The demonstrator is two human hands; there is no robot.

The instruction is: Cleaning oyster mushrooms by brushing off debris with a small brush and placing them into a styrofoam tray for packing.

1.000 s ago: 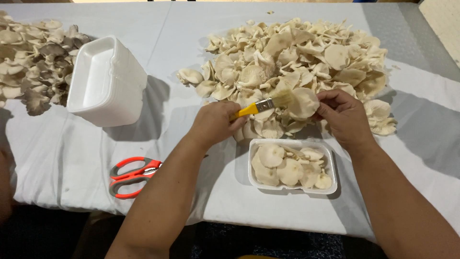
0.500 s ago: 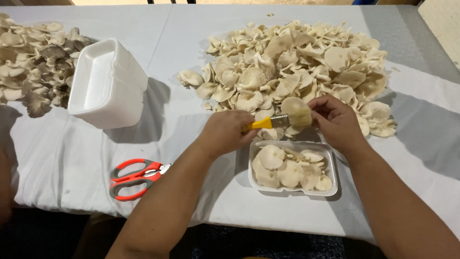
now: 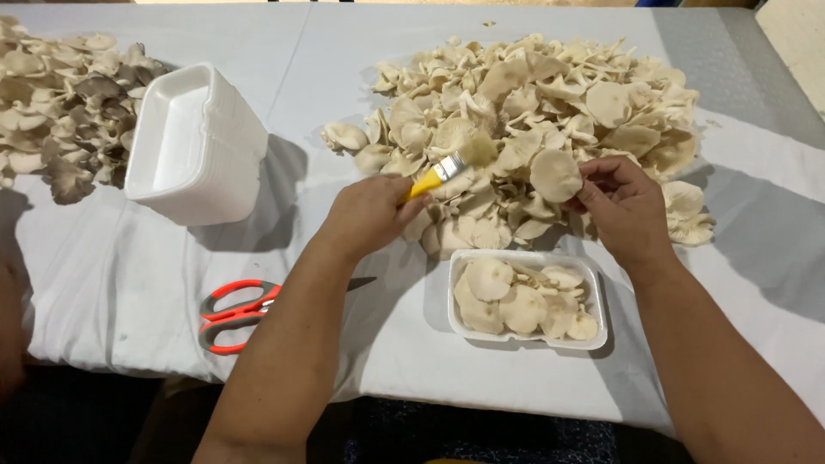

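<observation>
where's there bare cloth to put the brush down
Bare cloth lies between the stacked foam trays and the mushroom pile, and between the scissors and the filled tray. It is crowded around the right hand, where pile and tray nearly meet.

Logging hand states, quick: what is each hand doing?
Left hand: closed on the brush.
Right hand: holding a mushroom.

Both arms reach forward, bare to the elbows. The left hand [image 3: 368,213] is curled into a loose fist, knuckles up, its fingers closed tight. The right hand [image 3: 626,209] is held up a little, with its fingers [image 3: 593,176] bent and pinched together at the tips.
</observation>
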